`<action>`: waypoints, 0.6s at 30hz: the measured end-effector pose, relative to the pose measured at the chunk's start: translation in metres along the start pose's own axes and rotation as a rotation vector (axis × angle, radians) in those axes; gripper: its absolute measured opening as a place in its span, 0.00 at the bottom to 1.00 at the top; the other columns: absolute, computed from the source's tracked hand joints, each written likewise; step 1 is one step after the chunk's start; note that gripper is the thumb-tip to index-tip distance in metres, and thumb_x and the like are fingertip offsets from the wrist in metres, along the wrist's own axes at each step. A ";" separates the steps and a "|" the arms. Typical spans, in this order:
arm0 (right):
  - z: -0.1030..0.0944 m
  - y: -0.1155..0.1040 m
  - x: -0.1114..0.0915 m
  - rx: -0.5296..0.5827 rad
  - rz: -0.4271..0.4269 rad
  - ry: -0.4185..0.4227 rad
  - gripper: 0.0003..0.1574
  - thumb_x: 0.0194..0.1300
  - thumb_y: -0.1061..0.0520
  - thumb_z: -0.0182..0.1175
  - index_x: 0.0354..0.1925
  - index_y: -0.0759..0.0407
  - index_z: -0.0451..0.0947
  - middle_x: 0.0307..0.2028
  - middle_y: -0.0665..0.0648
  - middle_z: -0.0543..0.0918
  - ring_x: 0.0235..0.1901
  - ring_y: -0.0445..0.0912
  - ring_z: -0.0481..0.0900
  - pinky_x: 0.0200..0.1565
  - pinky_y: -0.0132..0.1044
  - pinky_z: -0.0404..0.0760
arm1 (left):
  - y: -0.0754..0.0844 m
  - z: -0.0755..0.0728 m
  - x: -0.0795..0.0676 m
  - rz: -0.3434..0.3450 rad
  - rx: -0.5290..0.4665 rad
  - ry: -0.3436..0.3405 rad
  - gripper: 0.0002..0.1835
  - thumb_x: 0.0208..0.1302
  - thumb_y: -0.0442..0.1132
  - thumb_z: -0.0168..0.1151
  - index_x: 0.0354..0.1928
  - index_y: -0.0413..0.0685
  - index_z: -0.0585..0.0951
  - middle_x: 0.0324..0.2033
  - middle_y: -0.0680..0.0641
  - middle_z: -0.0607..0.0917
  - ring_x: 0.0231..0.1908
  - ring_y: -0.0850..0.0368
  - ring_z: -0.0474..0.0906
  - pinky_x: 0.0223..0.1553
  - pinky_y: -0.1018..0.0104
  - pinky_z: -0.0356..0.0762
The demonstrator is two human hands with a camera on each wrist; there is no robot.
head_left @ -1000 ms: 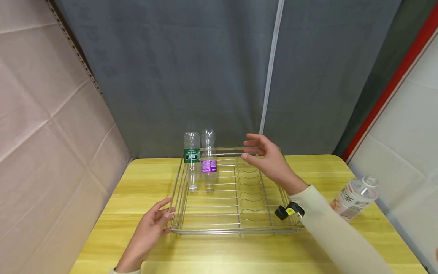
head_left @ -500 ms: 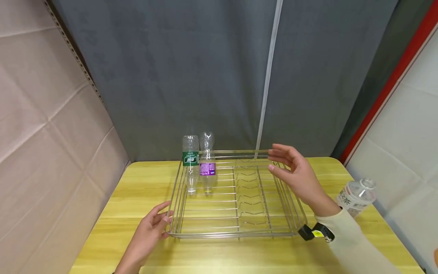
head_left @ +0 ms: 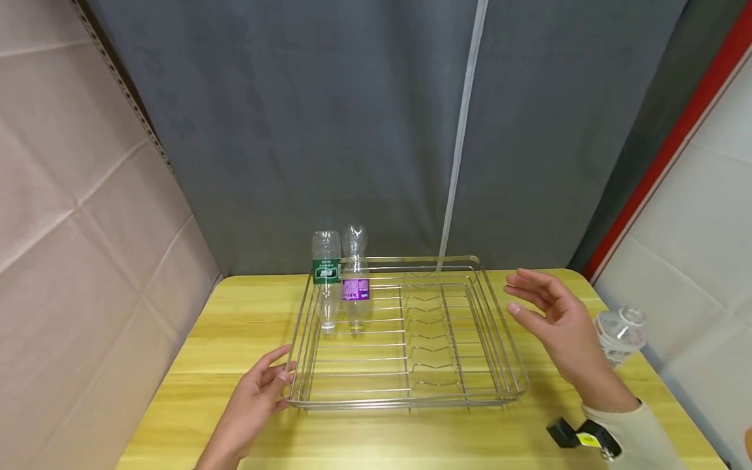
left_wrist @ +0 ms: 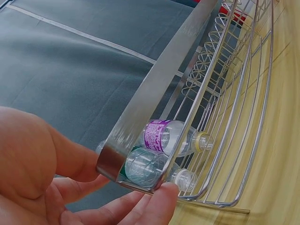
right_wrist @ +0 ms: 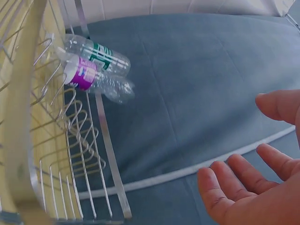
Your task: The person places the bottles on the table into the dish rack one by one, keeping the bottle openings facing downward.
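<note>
My left hand (head_left: 249, 401) grips the front left corner of a metal wire dish rack (head_left: 405, 399); in the left wrist view its thumb and fingers lie on either side of the flat rim. A clear plastic bottle with a green label (head_left: 326, 271) and another with a purple label (head_left: 355, 289) lean neck down at the rack's back left, side by side. My right hand (head_left: 566, 333) hovers right of the rack with loosely bent fingers and holds nothing. Just beyond it stands a clear bottle with a pale label (head_left: 623, 333), partly hidden by that hand.
The rack rests on a yellow wood-grain table (head_left: 364, 440). A row of wavy wire dividers (head_left: 431, 336) runs along its right half. Behind the table hangs a grey curtain (head_left: 317, 130), with pale panels at both sides. The right wrist wears a black device (head_left: 587, 436).
My right hand has moved right and toward me, from over the rack to beside the bottle on the right. The left hand keeps its hold on the rack's corner.
</note>
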State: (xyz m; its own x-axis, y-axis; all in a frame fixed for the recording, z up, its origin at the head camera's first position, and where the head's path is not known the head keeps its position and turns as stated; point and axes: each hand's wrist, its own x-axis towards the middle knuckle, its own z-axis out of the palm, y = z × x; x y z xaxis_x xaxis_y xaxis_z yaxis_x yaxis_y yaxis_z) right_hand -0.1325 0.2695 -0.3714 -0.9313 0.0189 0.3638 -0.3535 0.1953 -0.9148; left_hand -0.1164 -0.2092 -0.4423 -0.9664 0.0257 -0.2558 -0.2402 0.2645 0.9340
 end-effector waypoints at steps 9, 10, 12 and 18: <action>-0.017 0.011 -0.035 0.132 -0.018 0.103 0.37 0.70 0.77 0.61 0.74 0.64 0.68 0.65 0.51 0.82 0.61 0.37 0.82 0.53 0.24 0.85 | 0.002 0.000 -0.001 -0.005 -0.015 0.007 0.28 0.83 0.35 0.51 0.79 0.61 0.66 0.71 0.35 0.77 0.69 0.39 0.76 0.48 0.53 0.87; -0.019 0.013 -0.039 0.146 -0.019 0.119 0.38 0.69 0.77 0.61 0.74 0.64 0.68 0.65 0.52 0.81 0.61 0.37 0.82 0.53 0.24 0.85 | 0.002 0.001 -0.001 -0.004 -0.015 0.007 0.28 0.83 0.35 0.51 0.79 0.61 0.66 0.71 0.35 0.77 0.69 0.39 0.76 0.48 0.53 0.87; -0.024 0.015 -0.047 0.174 -0.023 0.157 0.38 0.68 0.79 0.60 0.74 0.67 0.67 0.65 0.53 0.81 0.61 0.38 0.83 0.54 0.25 0.85 | 0.002 0.001 -0.001 -0.005 -0.018 0.008 0.28 0.83 0.35 0.51 0.79 0.61 0.66 0.71 0.35 0.77 0.69 0.40 0.76 0.49 0.53 0.87; -0.037 0.025 -0.068 0.215 -0.022 0.282 0.38 0.65 0.83 0.59 0.72 0.73 0.67 0.63 0.54 0.83 0.61 0.39 0.84 0.56 0.25 0.83 | 0.001 0.001 -0.002 -0.007 -0.016 0.010 0.28 0.83 0.35 0.51 0.79 0.61 0.66 0.71 0.35 0.76 0.69 0.39 0.76 0.49 0.51 0.88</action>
State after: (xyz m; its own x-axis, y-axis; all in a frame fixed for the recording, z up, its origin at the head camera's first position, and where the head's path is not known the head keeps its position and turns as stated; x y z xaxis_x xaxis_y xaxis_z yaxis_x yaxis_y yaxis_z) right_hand -0.0745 0.3096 -0.4130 -0.8726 0.2932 0.3906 -0.4118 -0.0116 -0.9112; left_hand -0.1150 -0.2076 -0.4409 -0.9656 0.0139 -0.2597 -0.2481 0.2492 0.9361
